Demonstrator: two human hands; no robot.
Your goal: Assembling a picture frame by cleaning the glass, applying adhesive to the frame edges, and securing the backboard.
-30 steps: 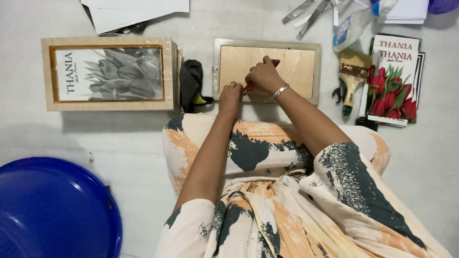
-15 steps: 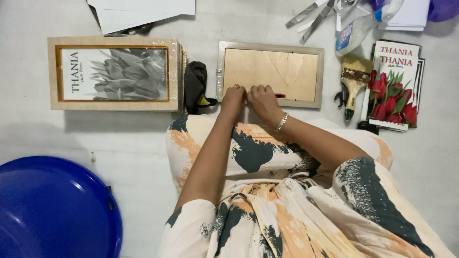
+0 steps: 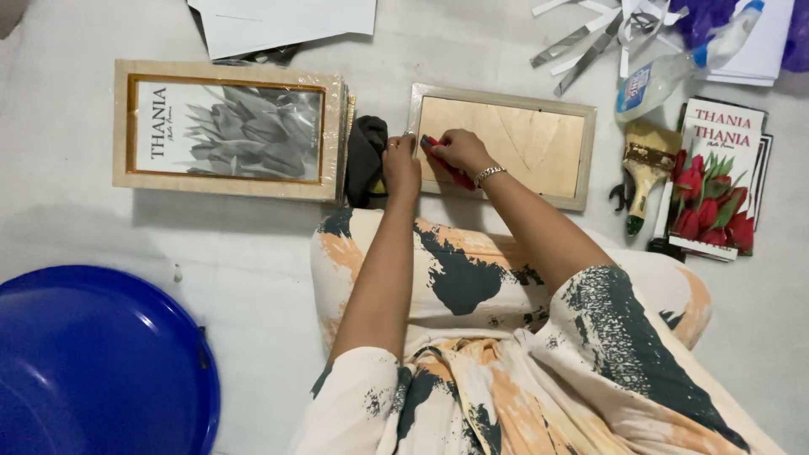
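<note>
Frame (image 3: 502, 145) lies face down on the floor, backing board in; right hand (image 3: 459, 152) grips a red tool (image 3: 447, 163) at its left edge, left hand (image 3: 402, 164) presses flat there. Fastening looks part done.

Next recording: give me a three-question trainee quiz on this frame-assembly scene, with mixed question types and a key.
1. True or false: the right hand holds a red tool against the back of the wooden frame.
2. What does the left hand rest on? A) the blue tub B) the frame's left edge C) the spray bottle
3. Fill in: the flower prints on the right show red ____.

Key: 1 true; 2 B; 3 tulips.
</note>
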